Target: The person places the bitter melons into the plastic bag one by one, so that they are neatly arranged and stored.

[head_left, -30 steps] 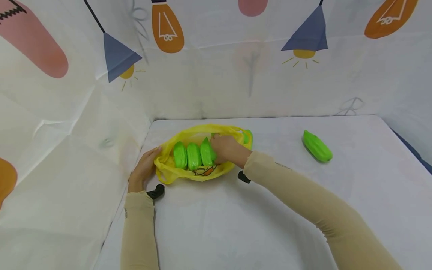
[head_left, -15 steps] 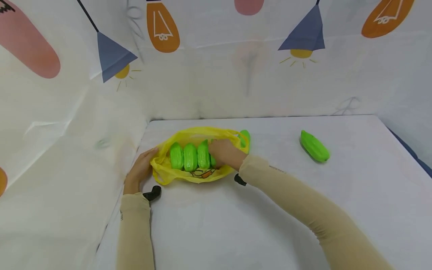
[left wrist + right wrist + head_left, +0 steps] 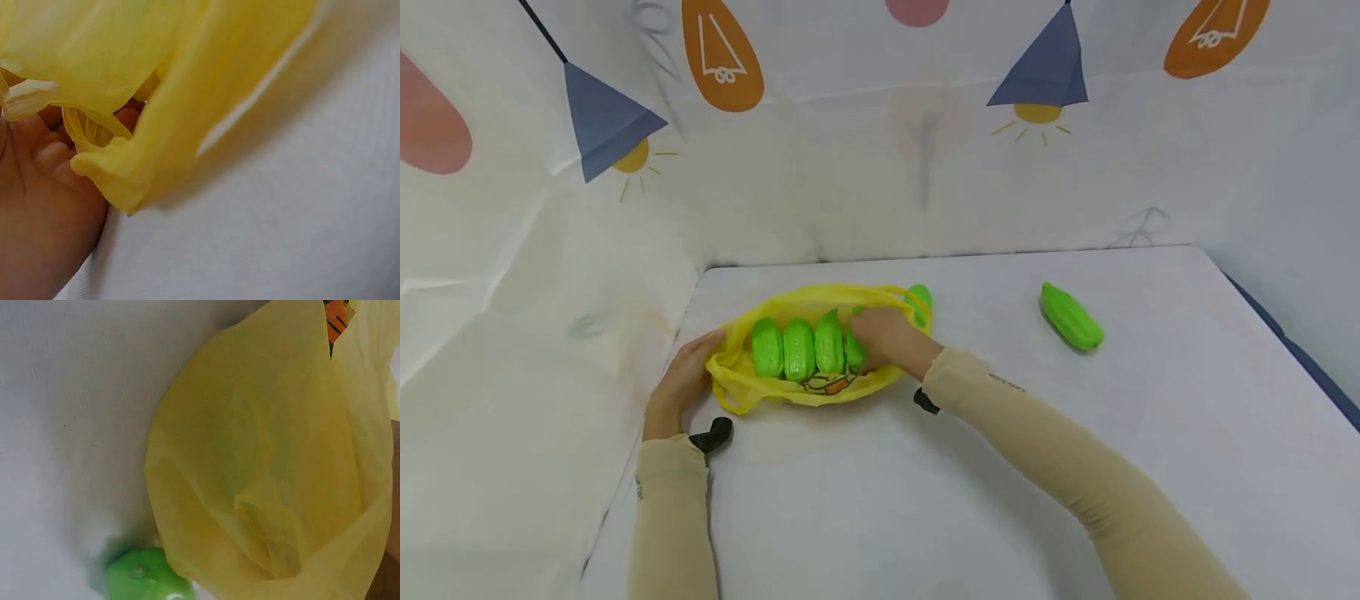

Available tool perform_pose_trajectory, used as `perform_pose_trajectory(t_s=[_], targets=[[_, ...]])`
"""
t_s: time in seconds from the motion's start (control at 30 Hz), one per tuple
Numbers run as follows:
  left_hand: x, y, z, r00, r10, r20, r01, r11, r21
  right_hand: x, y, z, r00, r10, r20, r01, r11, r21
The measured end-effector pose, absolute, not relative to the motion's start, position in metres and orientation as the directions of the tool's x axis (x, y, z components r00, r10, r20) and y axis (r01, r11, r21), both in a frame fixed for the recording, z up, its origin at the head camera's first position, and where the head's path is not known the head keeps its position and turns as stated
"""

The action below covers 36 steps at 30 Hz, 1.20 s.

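Note:
A yellow plastic bag [image 3: 752, 392] lies on its side, its mouth spread toward me. Inside, several green ridged fruit-like pieces [image 3: 799, 350] stand in a row. My right hand [image 3: 891, 337] reaches into the bag's right part and grips the rightmost piece of the row [image 3: 854, 354], most of which the hand hides. At the bag's left end, my left hand [image 3: 681, 379] holds the edge; in the left wrist view its palm [image 3: 50, 206] shows and the bag covers the fingers. The right wrist view is mostly filled by yellow plastic [image 3: 262, 444].
One green piece [image 3: 919, 304] lies just beyond the bag's right end, partly behind its handle. Another green piece [image 3: 1071, 317] rests farther right on the white table [image 3: 1000, 533]. Patterned white cloth [image 3: 850, 167] hangs behind and at the left.
The view has swung to the right. The gripped piece and its neighbour stood more tilted and now line up closer with the row. The left hand stays at the bag's left edge.

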<state>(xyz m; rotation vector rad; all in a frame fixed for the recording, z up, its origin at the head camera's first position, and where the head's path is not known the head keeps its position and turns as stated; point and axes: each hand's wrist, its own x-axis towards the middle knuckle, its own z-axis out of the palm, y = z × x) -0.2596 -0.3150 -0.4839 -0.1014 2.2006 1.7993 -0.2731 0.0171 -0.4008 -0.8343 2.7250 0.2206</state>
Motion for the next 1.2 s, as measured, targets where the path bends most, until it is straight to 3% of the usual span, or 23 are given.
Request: perform_pose_trajectory(t_s=[0.37,0.63,0.9,1.2], targets=[[-0.265,-0.317,-0.477,-0.963,0.153,-0.224,-0.201,0.154,0.968,-0.267,0.007,-0.392,-0.811,-0.527,-0.255,-0.573,0.804,0.160],[-0.266,-0.312,-0.468,-0.961,0.164,-0.223,-0.191,0.192,0.963,-0.267,0.013,-0.395,-0.828,-0.511,-0.231,-0.551,0.816,0.173],[-0.261,-0.314,-0.471,-0.956,0.164,-0.244,-0.207,0.214,0.955,-0.252,0.007,-0.407,-0.858,-0.495,-0.140,-0.514,0.811,0.279],[-0.252,-0.313,-0.479,-0.952,0.145,-0.271,-0.237,0.216,0.947,-0.241,0.011,-0.418,-0.853,-0.457,-0.254,-0.495,0.862,0.109]])
